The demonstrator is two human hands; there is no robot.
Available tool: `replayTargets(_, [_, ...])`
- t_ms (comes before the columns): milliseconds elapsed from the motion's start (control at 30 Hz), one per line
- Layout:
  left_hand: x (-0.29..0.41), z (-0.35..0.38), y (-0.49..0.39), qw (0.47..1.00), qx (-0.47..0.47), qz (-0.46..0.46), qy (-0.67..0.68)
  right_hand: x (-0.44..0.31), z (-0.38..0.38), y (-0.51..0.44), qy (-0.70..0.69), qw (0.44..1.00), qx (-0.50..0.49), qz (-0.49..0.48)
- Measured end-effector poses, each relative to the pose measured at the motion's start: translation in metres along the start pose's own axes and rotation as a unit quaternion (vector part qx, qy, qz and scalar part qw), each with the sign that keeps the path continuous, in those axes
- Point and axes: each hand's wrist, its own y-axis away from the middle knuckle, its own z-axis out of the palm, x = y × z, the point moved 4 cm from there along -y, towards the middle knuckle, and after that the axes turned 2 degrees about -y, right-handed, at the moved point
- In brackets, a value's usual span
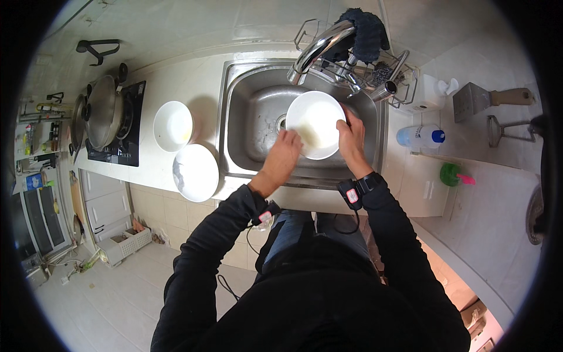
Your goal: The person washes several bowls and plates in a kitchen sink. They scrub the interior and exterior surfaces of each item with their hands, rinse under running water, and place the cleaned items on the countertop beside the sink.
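Observation:
A white bowl (pixel 317 115) is held tilted above the stainless steel sink (pixel 257 116), its inside facing me. My right hand (pixel 353 138) grips its right side, with the thumb over the rim. My left hand (pixel 283 154) is at the lower left rim, fingers curled and slightly blurred. Whether those fingers pinch the rim or hold something small is unclear. A dull yellowish patch shows inside the bowl near them. On the counter left of the sink stand a second white bowl (pixel 171 125), with a small yellowish spot inside, and a white dish (pixel 196 174) at the counter's front edge.
A chrome faucet (pixel 323 44) arches over the sink's back, with a dark cloth (pixel 364 35) draped beside it. A wire rack (pixel 409 83) stands behind. Right are a pump bottle (pixel 429 93) and a blue-capped bottle (pixel 420 136). A lidded pan (pixel 104 112) sits on the cooktop (pixel 132 145) left.

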Motion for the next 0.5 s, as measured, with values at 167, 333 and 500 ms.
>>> replayTargets(167, [-0.041, -0.008, -0.01, 0.923, 0.182, -0.157, 0.299, 0.006, -0.003, 0.003, -0.038, 0.999, 0.01, 0.01])
replayTargets(333, [-0.04, 0.03, 0.007, 0.741, 0.179, -0.415, 0.496, 0.001, -0.004, 0.004, -0.059, 0.998, 0.028, -0.006])
replayTargets(500, [-0.021, 0.059, 0.012, 0.618, 0.223, -0.407, 0.635, -0.02, -0.003, 0.008, 0.032, 0.999, 0.026, -0.005])
